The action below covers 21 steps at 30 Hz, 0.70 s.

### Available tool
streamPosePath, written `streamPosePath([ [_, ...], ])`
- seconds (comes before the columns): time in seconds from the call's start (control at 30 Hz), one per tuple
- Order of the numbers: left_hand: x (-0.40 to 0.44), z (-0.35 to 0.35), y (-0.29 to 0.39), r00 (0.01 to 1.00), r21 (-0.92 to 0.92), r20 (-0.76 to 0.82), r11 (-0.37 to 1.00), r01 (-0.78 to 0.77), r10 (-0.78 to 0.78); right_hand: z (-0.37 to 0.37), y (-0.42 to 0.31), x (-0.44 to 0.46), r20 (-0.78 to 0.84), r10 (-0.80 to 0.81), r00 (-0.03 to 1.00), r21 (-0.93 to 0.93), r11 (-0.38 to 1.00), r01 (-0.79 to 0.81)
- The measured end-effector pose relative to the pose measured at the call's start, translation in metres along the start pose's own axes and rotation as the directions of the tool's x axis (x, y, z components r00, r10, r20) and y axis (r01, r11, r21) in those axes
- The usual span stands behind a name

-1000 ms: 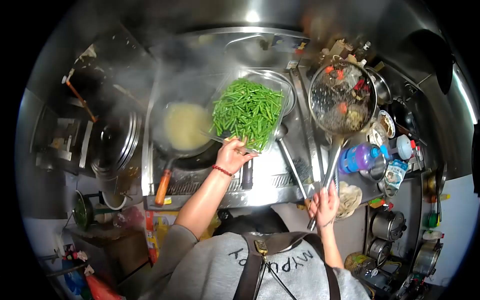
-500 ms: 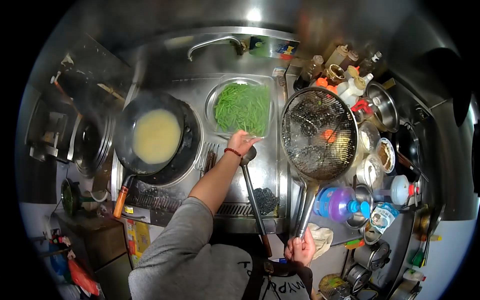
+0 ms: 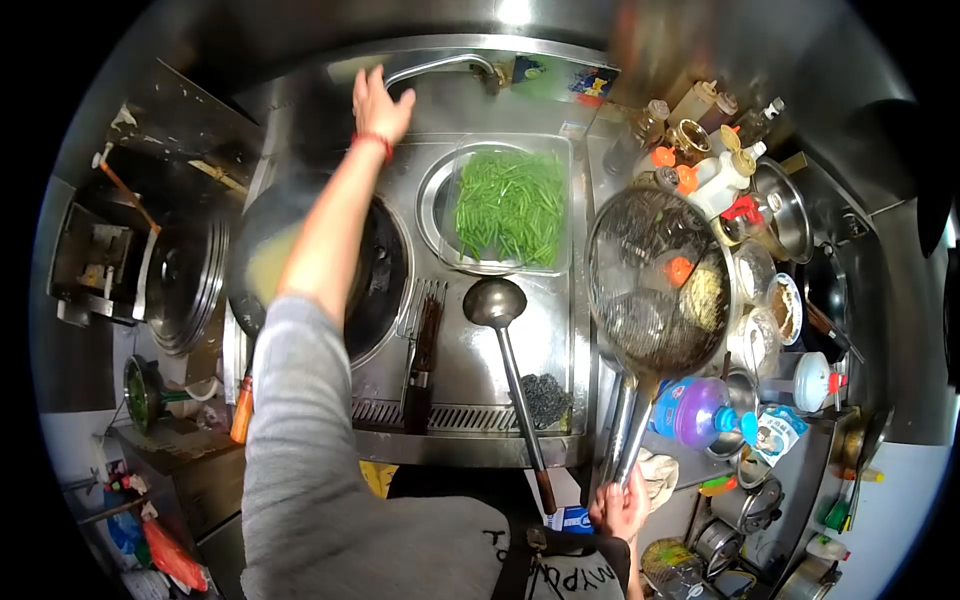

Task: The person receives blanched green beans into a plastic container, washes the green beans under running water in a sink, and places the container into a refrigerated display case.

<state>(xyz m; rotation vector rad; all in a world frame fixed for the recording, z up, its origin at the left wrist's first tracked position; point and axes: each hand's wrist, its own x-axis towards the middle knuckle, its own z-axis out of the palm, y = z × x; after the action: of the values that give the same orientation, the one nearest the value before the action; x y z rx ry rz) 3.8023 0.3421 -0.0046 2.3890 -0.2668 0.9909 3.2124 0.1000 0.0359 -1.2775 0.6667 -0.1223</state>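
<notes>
My left hand (image 3: 382, 108) reaches to the back of the stove with its fingers spread, beside the curved metal faucet (image 3: 440, 66), holding nothing. My right hand (image 3: 622, 508) is closed around the handle end of the large mesh strainer (image 3: 660, 285), low at the right. The clear container of cut green beans (image 3: 512, 205) rests on a round metal tray (image 3: 434, 200). Under my left forearm, partly hidden, is the wok (image 3: 268, 262) with pale liquid. A ladle (image 3: 495, 302) lies on the steel counter in front of the beans.
Sauce bottles (image 3: 697, 103), bowls and a purple bottle (image 3: 690, 412) crowd the right side. A fork-like tool (image 3: 428, 335) and a dark scouring pad (image 3: 545, 400) lie near the stove's front. Stacked lids (image 3: 185, 285) stand at the left, pots (image 3: 750, 503) at the lower right.
My left hand has let go of the bean container, now set down on the tray, and has moved back and left toward the faucet. My right hand still holds the strainer.
</notes>
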Motion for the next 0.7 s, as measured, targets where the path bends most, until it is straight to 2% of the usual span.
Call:
streamPosePath([
  [0.03, 0.021, 0.008, -0.009, 0.999, 0.129, 0.036, 0.991, 0.023, -0.028, -0.003, 0.007, -0.01, -0.017, 0.019, 1.0, -0.022, 1.0, -0.02],
  [0.07, 0.034, 0.014, -0.014, 0.962, 0.086, 0.224, 0.986, 0.143, -0.159, -0.011, 0.024, -0.021, -0.048, 0.019, 0.999, -0.09, 0.996, -0.023],
  [0.1, 0.038, 0.017, -0.016, 0.87, 0.066, 0.412, 0.961, 0.267, -0.27, -0.018, 0.036, -0.029, -0.081, 0.021, 0.997, -0.159, 0.987, -0.034],
  [0.17, 0.033, -0.002, -0.002, 0.827, 0.102, 0.487, 0.959, 0.265, -0.281, -0.003, 0.028, -0.048, -0.094, 0.141, 0.986, -0.056, 0.988, -0.147],
  [0.23, 0.013, -0.04, 0.037, 0.691, -0.006, 0.676, 0.935, 0.354, -0.257, 0.0, 0.035, -0.056, -0.116, 0.133, 0.984, -0.07, 0.987, -0.142],
  [0.3, -0.026, -0.045, 0.079, 0.659, -0.189, 0.743, 0.907, 0.377, -0.119, 0.003, 0.056, -0.06, -0.131, 0.125, 0.983, -0.103, 0.985, -0.139],
  [0.33, -0.046, -0.055, 0.11, 0.682, -0.286, 0.728, 0.872, 0.398, -0.072, 0.004, 0.066, -0.063, -0.138, 0.122, 0.983, -0.125, 0.982, -0.14],
  [0.37, -0.056, -0.063, 0.132, 0.64, -0.393, 0.767, 0.81, 0.435, 0.029, 0.008, 0.077, -0.064, -0.139, 0.116, 0.983, -0.147, 0.98, -0.136],
  [0.4, -0.066, -0.058, 0.148, 0.654, -0.414, 0.751, 0.837, 0.359, 0.092, 0.011, 0.086, -0.062, -0.155, 0.036, 0.987, -0.113, 0.992, -0.054],
  [0.43, -0.076, -0.059, 0.148, 0.661, -0.422, 0.737, 0.859, 0.289, 0.14, 0.008, 0.089, -0.059, -0.105, 0.003, 0.995, -0.112, 0.994, -0.015],
  [0.5, -0.097, -0.122, 0.139, 0.713, -0.47, 0.621, 0.883, 0.004, 0.327, 0.01, 0.093, -0.057, -0.149, 0.037, 0.988, 0.023, 0.999, -0.034],
  [0.53, -0.108, -0.161, 0.12, 0.805, -0.567, 0.476, 0.823, -0.026, 0.353, 0.005, 0.094, -0.054, -0.116, 0.07, 0.991, -0.032, 0.997, -0.074],
  [0.57, -0.118, -0.207, 0.098, 0.858, -0.572, 0.439, 0.819, 0.037, 0.267, 0.009, 0.095, -0.055, -0.161, 0.062, 0.985, 0.016, 0.998, -0.06],
  [0.6, -0.124, -0.247, 0.063, 0.899, -0.47, 0.339, 0.878, -0.095, 0.278, 0.017, 0.091, -0.055, -0.168, 0.041, 0.985, 0.004, 0.999, -0.041],
  [0.63, -0.132, -0.285, 0.029, 0.93, -0.262, 0.249, 0.943, -0.204, 0.27, 0.026, 0.085, -0.055, -0.181, 0.02, 0.983, -0.002, 1.0, -0.021],
  [0.67, -0.15, -0.314, -0.025, 0.953, -0.224, 0.231, 0.964, -0.146, 0.198, 0.035, 0.076, -0.055, -0.216, 0.084, 0.973, -0.012, 0.996, -0.088],
  [0.7, -0.167, -0.344, -0.072, 0.959, -0.026, 0.283, 0.999, 0.02, -0.012, 0.041, 0.068, -0.055, -0.177, 0.126, 0.976, -0.054, 0.989, -0.137],
])
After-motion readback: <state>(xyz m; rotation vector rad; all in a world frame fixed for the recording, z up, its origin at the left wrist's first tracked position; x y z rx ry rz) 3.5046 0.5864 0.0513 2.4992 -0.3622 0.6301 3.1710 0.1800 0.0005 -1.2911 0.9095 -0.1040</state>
